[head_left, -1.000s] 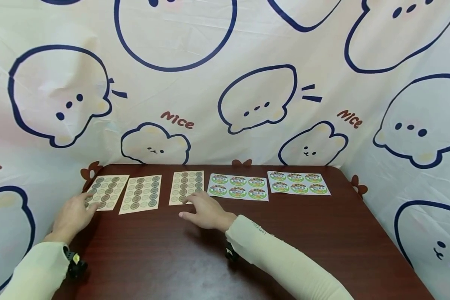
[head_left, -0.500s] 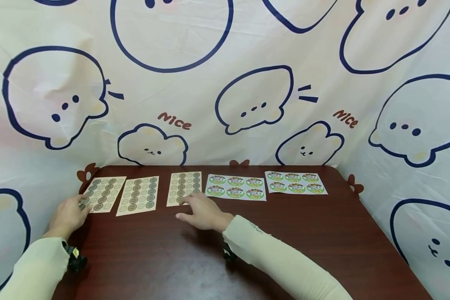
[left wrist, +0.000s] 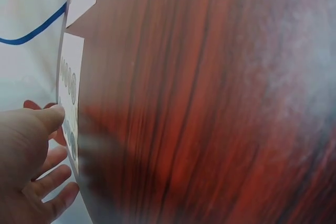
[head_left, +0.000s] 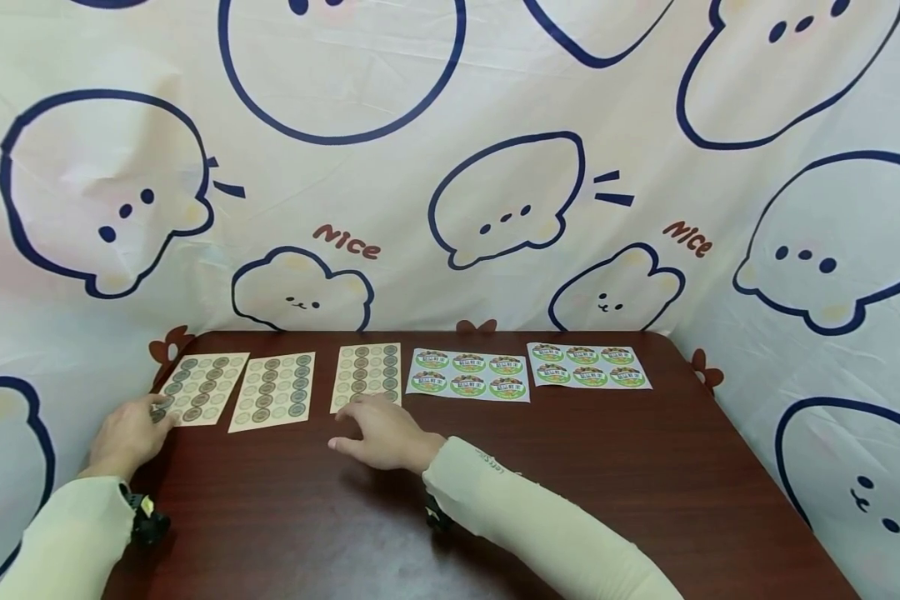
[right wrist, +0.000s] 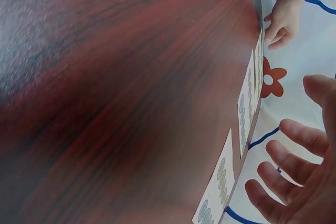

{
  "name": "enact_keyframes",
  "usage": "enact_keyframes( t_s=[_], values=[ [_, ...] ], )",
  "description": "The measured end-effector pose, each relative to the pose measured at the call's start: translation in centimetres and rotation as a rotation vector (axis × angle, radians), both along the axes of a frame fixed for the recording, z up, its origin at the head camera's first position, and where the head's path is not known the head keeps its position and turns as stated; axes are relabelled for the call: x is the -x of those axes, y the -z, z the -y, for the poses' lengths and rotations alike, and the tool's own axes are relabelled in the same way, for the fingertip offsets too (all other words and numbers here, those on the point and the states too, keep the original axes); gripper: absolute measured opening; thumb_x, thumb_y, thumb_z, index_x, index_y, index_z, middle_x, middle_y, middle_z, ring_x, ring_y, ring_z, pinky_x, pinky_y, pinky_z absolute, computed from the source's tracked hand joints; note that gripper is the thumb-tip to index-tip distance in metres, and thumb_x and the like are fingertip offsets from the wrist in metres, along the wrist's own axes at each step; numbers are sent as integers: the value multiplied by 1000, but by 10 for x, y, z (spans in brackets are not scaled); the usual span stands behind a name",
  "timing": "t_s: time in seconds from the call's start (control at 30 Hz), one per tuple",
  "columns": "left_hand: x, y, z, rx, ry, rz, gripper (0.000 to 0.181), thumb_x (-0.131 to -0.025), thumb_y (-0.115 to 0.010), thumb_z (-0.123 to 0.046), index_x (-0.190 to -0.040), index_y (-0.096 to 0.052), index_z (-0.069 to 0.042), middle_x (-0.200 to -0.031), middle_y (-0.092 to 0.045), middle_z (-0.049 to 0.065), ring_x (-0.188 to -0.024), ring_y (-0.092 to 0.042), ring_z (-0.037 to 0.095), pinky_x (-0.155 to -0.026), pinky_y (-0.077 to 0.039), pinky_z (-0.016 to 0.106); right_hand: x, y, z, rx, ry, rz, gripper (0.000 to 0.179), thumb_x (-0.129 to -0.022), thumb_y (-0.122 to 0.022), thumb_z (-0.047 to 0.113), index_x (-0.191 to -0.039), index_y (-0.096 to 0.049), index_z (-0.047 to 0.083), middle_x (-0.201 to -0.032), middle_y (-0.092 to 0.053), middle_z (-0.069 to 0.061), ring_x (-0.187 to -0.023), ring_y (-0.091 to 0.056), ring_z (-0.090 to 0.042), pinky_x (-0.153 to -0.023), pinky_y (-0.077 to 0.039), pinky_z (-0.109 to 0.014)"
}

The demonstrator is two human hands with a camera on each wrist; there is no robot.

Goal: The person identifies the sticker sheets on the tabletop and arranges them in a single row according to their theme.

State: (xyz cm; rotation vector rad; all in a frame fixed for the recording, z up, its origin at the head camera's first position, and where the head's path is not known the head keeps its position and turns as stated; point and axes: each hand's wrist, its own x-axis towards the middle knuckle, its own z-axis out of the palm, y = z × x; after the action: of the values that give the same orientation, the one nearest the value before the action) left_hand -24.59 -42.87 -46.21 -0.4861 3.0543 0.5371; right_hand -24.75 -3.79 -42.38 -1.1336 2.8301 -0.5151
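Note:
My left hand [head_left: 126,437] is at the near left corner of the leftmost cream sheet of round stickers [head_left: 208,385], its fingertips over the edge. In the left wrist view, the thumb overlaps that sheet's edge and the other fingers spread loosely, pinching nothing. A second cream sticker sheet [head_left: 272,392] lies beside it. My right hand [head_left: 386,435], fingers slightly bent and thumb apart, is just in front of a third cream sheet [head_left: 366,371], covering part of its near edge. The right wrist view shows no object between those fingers [right wrist: 281,159]; whether they touch the table cannot be told.
Two white sheets of green oval stickers [head_left: 468,374] [head_left: 589,367] lie farther right along the back of the dark brown table [head_left: 570,450]. A patterned cloth [head_left: 397,192] hangs directly behind the table and along both sides.
My left hand has shifted left and slightly nearer along the leftmost sheet, to its near corner. My right hand has drawn left and a little toward me. The sheets lie much as before.

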Motion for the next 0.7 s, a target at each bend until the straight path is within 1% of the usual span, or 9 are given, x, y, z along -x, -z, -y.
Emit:
enact_keyframes(
  t_s=[0.17, 0.33, 0.47, 0.6, 0.7],
  values=[
    [-2, 0, 2, -1, 4, 1, 53, -99, -57, -22, -139, -42, 9, -134, -39, 45, -118, -43, 62, -93, -42, 68, -2, 0, 6, -8, -8, -9, 42, -99, -59, 46, -129, -67, 17, -131, -65, 2, -122, -59, -15, -100, -49, -28],
    [-4, 0, 2, 9, 11, 7, 53, -97, -58, -21, -137, -42, 10, -131, -41, 46, -116, -45, 62, -90, -43, 68, -5, -1, 11, -25, -27, -26, 41, -99, -60, 47, -127, -68, 18, -128, -66, 4, -122, -57, -12, -99, -48, -25],
    [-6, 0, 0, 25, 24, 25, 50, -97, -58, -22, -137, -48, 6, -131, -42, 46, -114, -46, 62, -86, -45, 66, -7, 0, 13, -38, -24, -20, 42, -99, -59, 48, -128, -68, 20, -129, -66, 5, -122, -56, -11, -100, -47, -24],
    [-6, -1, -1, 27, 20, 39, 49, -98, -55, -26, -135, -53, 6, -133, -43, 46, -112, -49, 60, -83, -47, 62, -7, 1, 12, -40, -17, -16, 42, -99, -58, 49, -129, -68, 21, -130, -65, 5, -123, -56, -11, -100, -47, -25],
    [-6, -2, 0, 37, 30, 26, 45, -98, -56, -27, -128, -58, 7, -126, -49, 44, -103, -53, 56, -78, -48, 59, -6, 2, 10, -40, -14, -17, 41, -99, -59, 48, -128, -67, 21, -129, -65, 5, -122, -57, -12, -98, -48, -25]
  ],
)
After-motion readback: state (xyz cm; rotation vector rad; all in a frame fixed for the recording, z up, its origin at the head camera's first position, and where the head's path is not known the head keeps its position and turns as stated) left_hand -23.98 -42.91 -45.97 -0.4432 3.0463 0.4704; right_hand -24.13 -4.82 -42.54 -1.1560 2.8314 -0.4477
